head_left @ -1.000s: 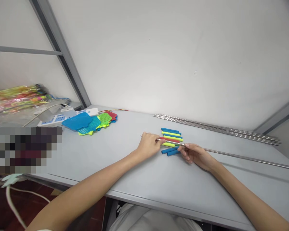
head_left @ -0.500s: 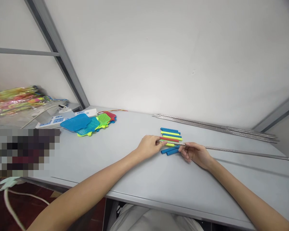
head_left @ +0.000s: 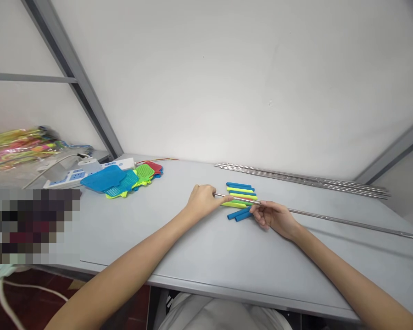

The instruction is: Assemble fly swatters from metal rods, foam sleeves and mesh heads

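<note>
A thin metal rod (head_left: 330, 217) runs from my left hand across to the right edge of the view. My left hand (head_left: 201, 201) grips it by its left end, the thumb stretched along the rod. Farther right, my right hand (head_left: 273, 215) also holds the rod, its fingers curled beneath. Below and behind the rod lie short coloured tubes on the table: several blue and yellow ones, such as a yellow tube (head_left: 242, 195), a green tube (head_left: 244, 202), and two blue tubes (head_left: 239, 214) near my right fingertips. The rod and hands partly cover some tubes.
More metal rods (head_left: 306, 181) lie along the wall at the back right. To the left, blue, green and red fly swatter heads (head_left: 124, 182) overlap beside a white power strip (head_left: 67, 178). Bagged colourful items (head_left: 24, 144) sit farther left. The grey table's front edge (head_left: 227, 291) is near me.
My left hand has shifted slightly left and away from me, with the rod's end. My right hand stays at nearly the same spot on the rod. The view has turned slightly.
</note>
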The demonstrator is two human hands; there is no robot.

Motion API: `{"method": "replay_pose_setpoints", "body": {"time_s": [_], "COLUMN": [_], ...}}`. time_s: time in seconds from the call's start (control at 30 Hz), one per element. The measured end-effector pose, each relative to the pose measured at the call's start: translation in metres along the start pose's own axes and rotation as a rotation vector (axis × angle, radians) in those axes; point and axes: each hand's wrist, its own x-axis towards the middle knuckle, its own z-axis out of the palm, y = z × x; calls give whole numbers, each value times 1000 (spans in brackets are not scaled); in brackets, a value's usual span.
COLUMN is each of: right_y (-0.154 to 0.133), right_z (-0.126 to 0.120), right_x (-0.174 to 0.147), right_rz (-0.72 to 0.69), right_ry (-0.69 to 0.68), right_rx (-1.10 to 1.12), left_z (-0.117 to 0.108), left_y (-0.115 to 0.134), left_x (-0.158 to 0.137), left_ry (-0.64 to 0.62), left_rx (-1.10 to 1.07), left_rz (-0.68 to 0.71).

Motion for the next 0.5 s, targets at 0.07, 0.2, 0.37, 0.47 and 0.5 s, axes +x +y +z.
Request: {"method": "replay_pose_setpoints", "body": {"time_s": [0.07, 0.2, 0.37, 0.47, 0.5], "right_y": [0, 1, 0, 0, 0], "right_z": [-1, -2, -2, -1, -1], "right_x": [0, 0, -1, -2, -2], "right_rz": [6, 5, -20, -26, -29], "right_ry": [9, 18, 13, 9, 7], "right_rx": [7, 12, 4, -7, -11], "left_z": [3, 5, 1, -1, -2], "left_y": [-2, -1, 3, 5, 5], "left_x": [0, -1, -2, -2, -2], "left_ry": [-68, -101, -101, -89, -85], "left_rx": [-50, -116, -125, -107, -103], "left_rz": [-32, -43, -23, -16, -10]}}
